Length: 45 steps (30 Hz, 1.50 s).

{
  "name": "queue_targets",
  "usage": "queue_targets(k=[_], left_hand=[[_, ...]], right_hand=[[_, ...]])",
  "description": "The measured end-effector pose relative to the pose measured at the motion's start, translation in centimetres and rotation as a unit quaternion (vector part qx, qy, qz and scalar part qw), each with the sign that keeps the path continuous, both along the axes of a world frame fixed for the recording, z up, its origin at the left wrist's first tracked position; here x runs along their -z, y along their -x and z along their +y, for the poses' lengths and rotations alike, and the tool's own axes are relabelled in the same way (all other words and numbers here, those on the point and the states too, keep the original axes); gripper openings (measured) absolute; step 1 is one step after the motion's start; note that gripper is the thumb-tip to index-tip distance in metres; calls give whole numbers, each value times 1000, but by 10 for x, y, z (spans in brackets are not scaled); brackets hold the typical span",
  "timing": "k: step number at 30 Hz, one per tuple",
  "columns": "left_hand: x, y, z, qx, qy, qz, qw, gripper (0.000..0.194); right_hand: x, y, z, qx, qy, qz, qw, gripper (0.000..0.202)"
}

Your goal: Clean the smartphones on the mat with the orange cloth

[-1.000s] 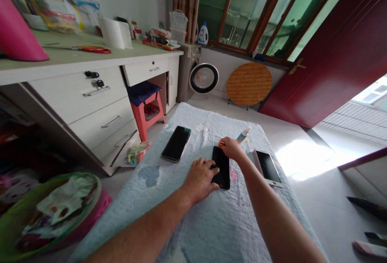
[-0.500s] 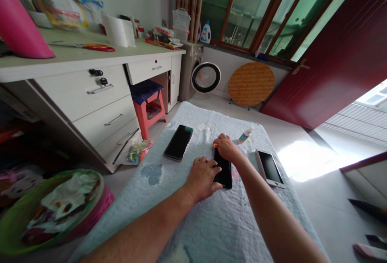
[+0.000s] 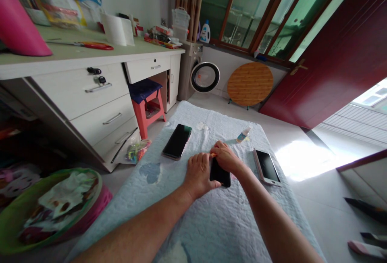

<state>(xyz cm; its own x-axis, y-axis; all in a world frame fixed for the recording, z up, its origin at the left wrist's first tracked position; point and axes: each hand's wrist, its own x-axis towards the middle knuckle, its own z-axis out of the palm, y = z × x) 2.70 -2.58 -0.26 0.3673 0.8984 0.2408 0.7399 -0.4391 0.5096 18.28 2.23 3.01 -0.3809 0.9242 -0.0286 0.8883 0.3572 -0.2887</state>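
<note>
A black smartphone (image 3: 220, 173) lies face up on the light blue quilted cover, partly hidden by both hands. My left hand (image 3: 198, 174) grips its left side, fingers along the edge and thumb at the near end. My right hand (image 3: 223, 156) is closed over the phone's far end, pressing a small orange thing (image 3: 213, 155) that mostly hides under the fingers; it may be a cloth. To the left lies a second black phone (image 3: 177, 141). A white-framed phone (image 3: 267, 167) rests at the right, and a small spray bottle (image 3: 243, 134) lies beyond my right hand.
The quilted cover (image 3: 193, 117) spreads under the phones. A white desk (image 3: 87, 89) with drawers stands at the left, a red stool (image 3: 147, 109) beside it. A waste basket (image 3: 99, 202) sits at the lower left. Farther off are a washing machine door (image 3: 205, 77) and a round wooden tabletop (image 3: 250, 83).
My left hand has slid from the phone's screen to its left edge. My right hand has come slightly nearer along the phone, with the orange thing under its fingers. The view has shifted slightly.
</note>
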Motion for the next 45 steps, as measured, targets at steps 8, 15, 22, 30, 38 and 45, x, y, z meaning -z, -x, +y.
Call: queue_targets(k=[8,15,22,30,38,45], left_hand=[[8,-3,0,-32,-26,-36,999,108],[8,-1,0,-18,-32,-39,999,98],[8,1,2,-12,-15,-10,1000,88],[9,0,4,-9,-6,-11,1000,107],[8,-1,4,-29,-4,-31,999,127],[3,-1,3,-33,16,-20,999,125]], right_hand=[[-3,9,-25,-8,26,-9,1000,19],[-9,19,-52,-25,36,-9,999,11],[-12,18,-61,-34,89,4,995,15],[-17,5,-23,17,14,89,996,26],[4,2,8,57,-15,-19,998,24],[-4,10,-26,3,16,-17,1000,21]])
